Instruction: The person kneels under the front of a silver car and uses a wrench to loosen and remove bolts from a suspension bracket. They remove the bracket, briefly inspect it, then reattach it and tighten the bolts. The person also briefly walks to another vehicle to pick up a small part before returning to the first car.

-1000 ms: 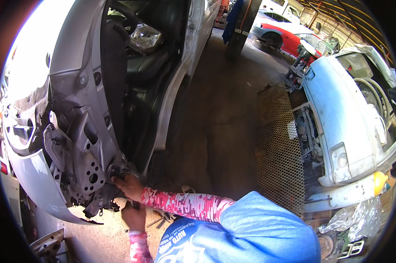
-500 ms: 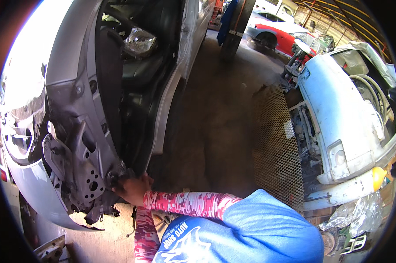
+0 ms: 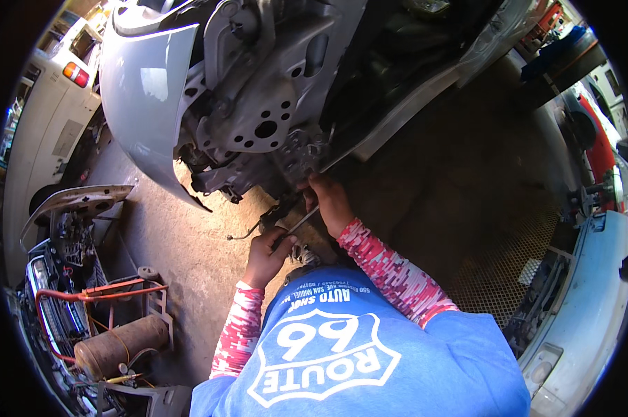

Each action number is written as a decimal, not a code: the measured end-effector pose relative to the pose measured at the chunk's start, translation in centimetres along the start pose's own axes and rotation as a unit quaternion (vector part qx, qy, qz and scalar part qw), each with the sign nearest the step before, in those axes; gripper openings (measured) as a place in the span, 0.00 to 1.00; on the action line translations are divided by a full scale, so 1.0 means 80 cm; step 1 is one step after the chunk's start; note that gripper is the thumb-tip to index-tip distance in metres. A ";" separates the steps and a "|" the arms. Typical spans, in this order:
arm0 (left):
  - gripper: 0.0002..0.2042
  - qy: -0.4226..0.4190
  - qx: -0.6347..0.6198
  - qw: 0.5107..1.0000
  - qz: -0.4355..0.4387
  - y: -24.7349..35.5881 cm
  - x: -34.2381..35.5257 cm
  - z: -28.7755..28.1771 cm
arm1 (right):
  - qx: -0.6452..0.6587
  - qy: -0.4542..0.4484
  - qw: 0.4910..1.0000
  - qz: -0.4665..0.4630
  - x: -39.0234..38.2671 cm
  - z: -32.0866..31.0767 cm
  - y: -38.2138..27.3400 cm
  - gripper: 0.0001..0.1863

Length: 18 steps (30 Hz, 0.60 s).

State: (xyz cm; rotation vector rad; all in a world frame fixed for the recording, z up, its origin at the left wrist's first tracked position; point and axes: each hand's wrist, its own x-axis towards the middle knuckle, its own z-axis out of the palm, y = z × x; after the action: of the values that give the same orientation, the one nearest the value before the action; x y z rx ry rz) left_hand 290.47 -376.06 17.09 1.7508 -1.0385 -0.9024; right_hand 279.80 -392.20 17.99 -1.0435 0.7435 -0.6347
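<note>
My left hand (image 3: 267, 256) is closed around one end of a thin metal rod (image 3: 303, 221), a straight tool whose kind I cannot make out. The rod slants up to my right hand (image 3: 330, 203), which hides its far end. Closed fingers of my right hand reach the lower edge of the stripped car's dark metal bracket (image 3: 303, 154), and what they grip is hidden. Above is a grey body panel with round holes (image 3: 258, 139). Left of it hangs a silver fender or bumper piece (image 3: 154, 104). A dark cable (image 3: 248, 234) dangles near my left hand.
A rusty tank (image 3: 123, 345) with a red-orange frame (image 3: 95, 292) stands at lower left, beside loose car parts (image 3: 70, 208). A white vehicle (image 3: 57, 118) is at far left. On the right lie metal mesh (image 3: 509, 264) and a pale blue car body (image 3: 585, 299).
The view has swung down and left, so the car's front end now sits higher. My left hand has come into sight holding the rod; my right hand stays by the bracket.
</note>
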 end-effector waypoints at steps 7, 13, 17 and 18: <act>0.09 0.118 0.161 0.979 0.043 0.065 0.003 -0.024 | 0.032 0.022 0.999 0.027 0.013 0.013 0.002 0.16; 0.09 0.165 0.176 0.970 0.022 0.090 0.007 -0.019 | 0.042 -0.014 0.998 0.047 0.026 0.015 -0.017 0.20; 0.08 0.204 0.136 0.969 -0.013 0.089 0.013 -0.014 | 0.094 -0.003 0.994 0.060 0.033 0.024 -0.009 0.19; 0.08 0.200 0.129 0.971 0.007 0.091 0.014 -0.015 | 0.104 0.008 0.993 0.056 0.035 0.027 -0.003 0.18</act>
State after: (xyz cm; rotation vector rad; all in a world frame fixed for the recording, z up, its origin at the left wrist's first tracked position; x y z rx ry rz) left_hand 290.01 -378.56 24.06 2.0320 -0.9246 -0.3880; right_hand 283.18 -393.29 18.26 -0.8007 0.7273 -0.6112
